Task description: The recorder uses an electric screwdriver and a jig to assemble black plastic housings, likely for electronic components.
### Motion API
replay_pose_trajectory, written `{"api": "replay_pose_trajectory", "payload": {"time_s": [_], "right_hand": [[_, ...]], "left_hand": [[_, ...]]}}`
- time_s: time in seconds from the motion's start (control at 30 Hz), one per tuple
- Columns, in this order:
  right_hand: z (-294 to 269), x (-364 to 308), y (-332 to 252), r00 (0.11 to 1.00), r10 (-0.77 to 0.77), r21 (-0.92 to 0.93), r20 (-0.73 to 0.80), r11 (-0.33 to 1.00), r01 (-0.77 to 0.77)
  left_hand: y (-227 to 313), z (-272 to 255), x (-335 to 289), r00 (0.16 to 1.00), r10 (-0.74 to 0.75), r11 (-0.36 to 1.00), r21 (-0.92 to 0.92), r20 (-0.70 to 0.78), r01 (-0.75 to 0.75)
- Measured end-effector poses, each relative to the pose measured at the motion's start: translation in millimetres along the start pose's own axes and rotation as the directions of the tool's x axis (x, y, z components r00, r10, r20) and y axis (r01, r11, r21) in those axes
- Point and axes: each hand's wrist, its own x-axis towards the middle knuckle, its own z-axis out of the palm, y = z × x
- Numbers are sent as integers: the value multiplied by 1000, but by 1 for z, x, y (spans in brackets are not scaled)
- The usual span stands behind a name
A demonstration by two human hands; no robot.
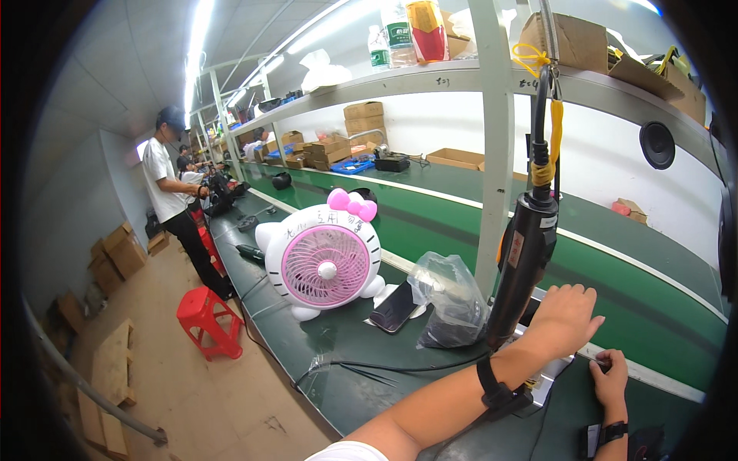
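My left hand (565, 319) reaches over a silver metal fixture (547, 382) on the green bench, just right of a hanging black electric screwdriver (524, 257). Its fingers are curled, and whatever lies under them is hidden. To the right of the fixture, my right hand (612, 376) is closed with thumb and fingertips together near the conveyor's edge. Anything between those fingers is too small to make out. Both wrists wear black straps. The screwdriver's lower tip is hidden behind my left forearm.
A pink-and-white fan (327, 269) stands on the bench. Next to it lie a phone (393, 309) and a clear plastic bag (452, 303) of dark parts. A green conveyor (615, 276) runs behind. A red stool (209, 319) and a standing person (173, 192) are at left.
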Motion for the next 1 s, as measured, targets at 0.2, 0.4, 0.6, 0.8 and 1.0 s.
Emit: {"api": "replay_pose_trajectory", "payload": {"time_s": [0.2,0.4,0.6,0.8,1.0], "right_hand": [[-1,1,-1,1000,1,-15,-3,1000,-1],[8,0,-7,1000,12,-15,14,1000,-12],[14,2,-4,1000,-13,2,4,1000,13],[14,1,-9,1000,16,-33,23,999,-15],[17,-6,-7,999,34,-49,22,998,-33]], "left_hand": [[1,-2,0,1000,24,1000,-6,-10,-24],[-8,-2,-3,1000,17,1000,5,2,-17],[-13,-3,-6,1000,19,999,-32,-12,-20],[-15,-3,-7,1000,22,998,-53,-19,-23],[-12,0,-11,1000,18,999,-45,-1,-18]]}}
